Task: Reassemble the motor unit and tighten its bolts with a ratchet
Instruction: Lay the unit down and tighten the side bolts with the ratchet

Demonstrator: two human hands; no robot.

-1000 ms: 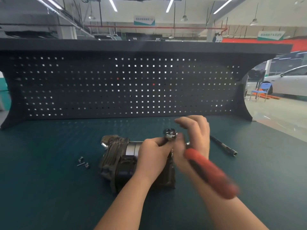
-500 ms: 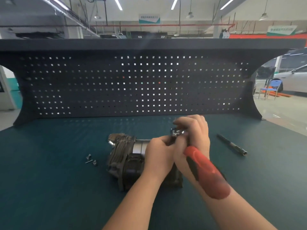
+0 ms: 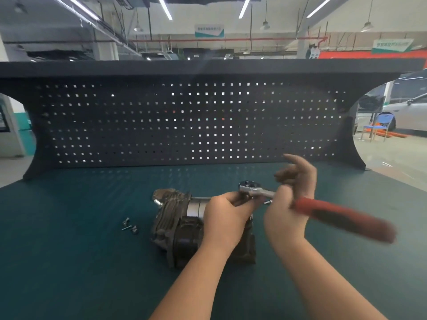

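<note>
The left hand (image 3: 225, 219) grips the motor unit (image 3: 182, 229) beneath the ratchet (image 3: 258, 191) head, steadying it. The right hand (image 3: 288, 204) holds the handle loosely, upper fingers (image 3: 298, 165) extended, apparently repositioning. Loose bolts (image 3: 129, 226) lie left.

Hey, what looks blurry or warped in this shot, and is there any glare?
Head view: the ratchet has its red handle smeared by motion, and the right hand is soft too. The motor unit and loose bolts stay fairly sharp. Wide-angle distortion bows the pegboard. Ceiling strip lights glare brightly; the bench mat is evenly lit.
</note>
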